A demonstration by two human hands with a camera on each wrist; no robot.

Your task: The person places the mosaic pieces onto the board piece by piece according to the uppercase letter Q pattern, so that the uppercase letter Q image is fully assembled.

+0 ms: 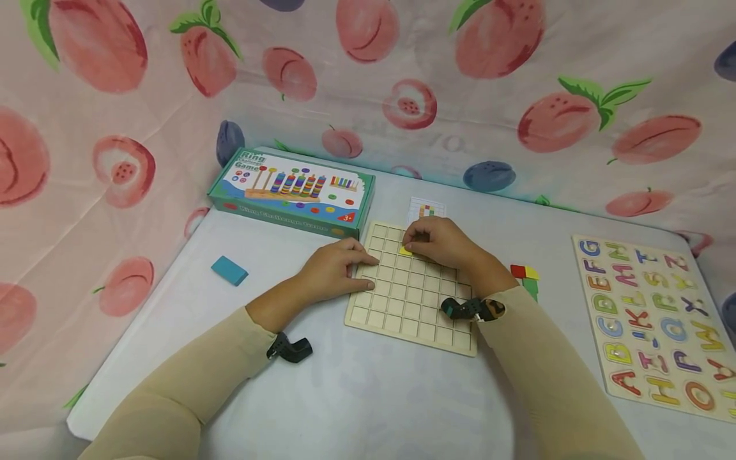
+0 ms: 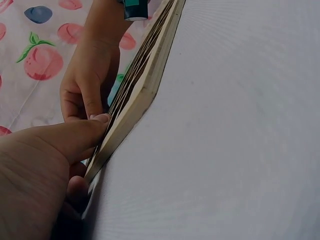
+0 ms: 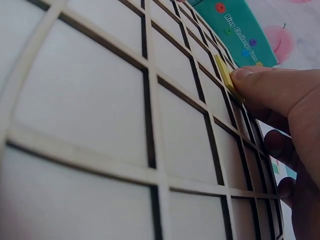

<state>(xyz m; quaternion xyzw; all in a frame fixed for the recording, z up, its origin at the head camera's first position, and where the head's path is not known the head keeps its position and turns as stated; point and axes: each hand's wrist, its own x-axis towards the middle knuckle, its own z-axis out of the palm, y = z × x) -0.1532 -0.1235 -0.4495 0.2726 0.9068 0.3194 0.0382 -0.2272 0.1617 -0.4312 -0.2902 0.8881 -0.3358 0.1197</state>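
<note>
A pale wooden grid board [image 1: 391,306] lies on the white table. My right hand [image 1: 443,241] is over its far part and pinches a yellow square tile [image 1: 406,251] between thumb and fingertips. In the right wrist view the yellow tile [image 3: 227,79] stands tilted against the grid, the thumb on its face. My left hand [image 1: 336,271] rests at the board's left edge, index finger and thumb apart and touching its rim. The left wrist view shows the left thumb [image 2: 82,134] on the board's edge, with other fingers partly hidden below it.
Behind the board lies a small pattern card [image 1: 427,206], partly covered by the right hand. A Ring Challenge Game box [image 1: 293,191] stands back left, a blue block [image 1: 229,271] in front of it. Red, yellow and green tiles [image 1: 529,289] lie beside the right forearm. An alphabet board [image 1: 661,326] is far right.
</note>
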